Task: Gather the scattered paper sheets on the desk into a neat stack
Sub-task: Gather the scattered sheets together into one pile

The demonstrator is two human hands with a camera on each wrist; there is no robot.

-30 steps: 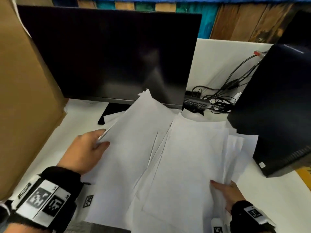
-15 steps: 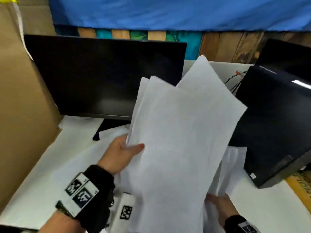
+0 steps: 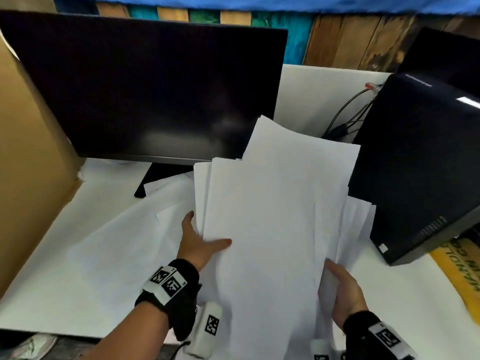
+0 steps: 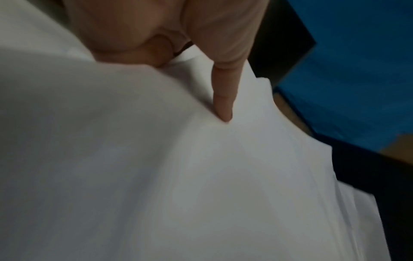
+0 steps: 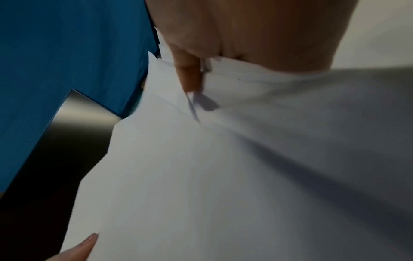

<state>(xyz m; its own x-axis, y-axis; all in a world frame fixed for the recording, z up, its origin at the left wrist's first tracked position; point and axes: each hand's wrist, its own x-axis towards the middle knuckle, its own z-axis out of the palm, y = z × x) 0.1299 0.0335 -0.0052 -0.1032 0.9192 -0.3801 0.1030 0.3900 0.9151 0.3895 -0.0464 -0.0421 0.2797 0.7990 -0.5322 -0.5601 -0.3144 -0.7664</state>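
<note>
A loose bundle of white paper sheets (image 3: 272, 216) is held tilted over the desk between both hands. My left hand (image 3: 200, 242) pinches its left edge, thumb on top and fingers behind the sheets. My right hand (image 3: 342, 289) grips the lower right edge, fingers hidden under the paper. The sheets fan out unevenly at the top and right. In the left wrist view a thumb presses into the paper (image 4: 201, 176). In the right wrist view the paper (image 5: 245, 167) fills the frame under my hand. More sheets (image 3: 166, 201) lie flat on the desk beneath.
A black monitor (image 3: 145, 87) stands at the back, its stand foot just behind the sheets. A black computer case (image 3: 420, 162) sits close on the right with cables behind it. A cardboard panel (image 3: 28, 165) walls the left. The white desk (image 3: 78, 281) shows at front left.
The bundle was lying spread on the desk, then was lifted upright, and now has come down lower and tilted back. My left hand moved right along its edge.
</note>
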